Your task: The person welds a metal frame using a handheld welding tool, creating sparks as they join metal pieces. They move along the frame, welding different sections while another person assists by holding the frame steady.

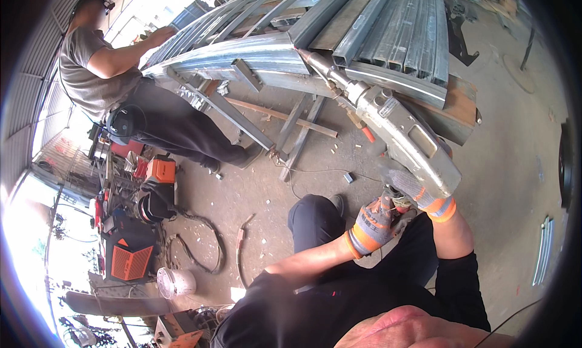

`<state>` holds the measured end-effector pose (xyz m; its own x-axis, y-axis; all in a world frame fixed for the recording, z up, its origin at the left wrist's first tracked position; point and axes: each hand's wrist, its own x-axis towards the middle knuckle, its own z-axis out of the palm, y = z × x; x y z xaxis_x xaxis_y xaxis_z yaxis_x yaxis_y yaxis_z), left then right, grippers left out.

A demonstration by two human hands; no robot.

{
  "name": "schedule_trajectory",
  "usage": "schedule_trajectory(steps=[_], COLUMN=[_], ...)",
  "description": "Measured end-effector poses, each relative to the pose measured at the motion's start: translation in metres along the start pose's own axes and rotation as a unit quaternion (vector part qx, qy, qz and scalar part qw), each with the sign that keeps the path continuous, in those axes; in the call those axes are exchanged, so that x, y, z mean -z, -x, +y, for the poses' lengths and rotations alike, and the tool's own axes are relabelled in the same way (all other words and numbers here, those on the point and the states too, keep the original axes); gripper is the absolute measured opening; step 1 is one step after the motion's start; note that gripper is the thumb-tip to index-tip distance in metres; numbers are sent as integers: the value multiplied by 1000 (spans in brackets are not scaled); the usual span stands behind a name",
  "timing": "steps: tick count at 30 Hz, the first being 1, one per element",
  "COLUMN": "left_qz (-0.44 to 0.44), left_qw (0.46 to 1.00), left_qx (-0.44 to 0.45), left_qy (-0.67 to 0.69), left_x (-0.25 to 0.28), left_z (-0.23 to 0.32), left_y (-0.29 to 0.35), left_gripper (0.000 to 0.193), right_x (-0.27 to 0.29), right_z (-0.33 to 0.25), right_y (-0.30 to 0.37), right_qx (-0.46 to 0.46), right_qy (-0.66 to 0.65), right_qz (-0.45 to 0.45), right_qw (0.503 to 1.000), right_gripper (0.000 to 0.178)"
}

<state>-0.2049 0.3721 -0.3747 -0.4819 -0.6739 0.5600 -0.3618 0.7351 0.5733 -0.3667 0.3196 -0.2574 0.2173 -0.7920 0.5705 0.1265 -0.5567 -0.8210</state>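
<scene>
A long silver power tool (pixel 397 124) slants from the steel frame toward me. Its narrow nose ends by the corner of a galvanized beam (pixel 242 52), and a slot is cut through its body. My right hand (pixel 414 187), in a grey glove with an orange cuff, is beside the tool's rear end. The tool and blur hide part of its fingers, so I cannot tell its grip. Lower and to the left, my left hand (pixel 371 225), in a grey and orange glove, is closed around a small dark and red piece too hidden to name.
Square steel tubes (pixel 403 33) lie side by side on the frame. A person (pixel 103 63) stands at its far left, one arm over it. At left are an orange and black machine (pixel 130 257), a white bucket (pixel 176 282) and a hose (pixel 218 251) across the floor.
</scene>
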Motion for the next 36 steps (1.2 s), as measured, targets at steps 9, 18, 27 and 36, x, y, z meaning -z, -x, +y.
schedule_trajectory(steps=[9,18,27,36], left_qz=[0,-5,-28,-15], left_qw=[1000,999,998,1000], left_qx=[7,-6,26,2], left_qy=[18,37,48,22], left_x=[4,4,5,4], left_z=[2,13,11,10], left_y=[-1,3,6,7], left_gripper=[53,52,47,50], right_x=[1,7,2,1], right_z=[-3,-4,8,7], right_y=[-4,10,9,10], right_qx=[-41,-19,109,71], right_qy=[23,121,203,139], right_qz=[-15,0,54,56], right_qw=[999,992,972,986], right_gripper=[57,58,53,54])
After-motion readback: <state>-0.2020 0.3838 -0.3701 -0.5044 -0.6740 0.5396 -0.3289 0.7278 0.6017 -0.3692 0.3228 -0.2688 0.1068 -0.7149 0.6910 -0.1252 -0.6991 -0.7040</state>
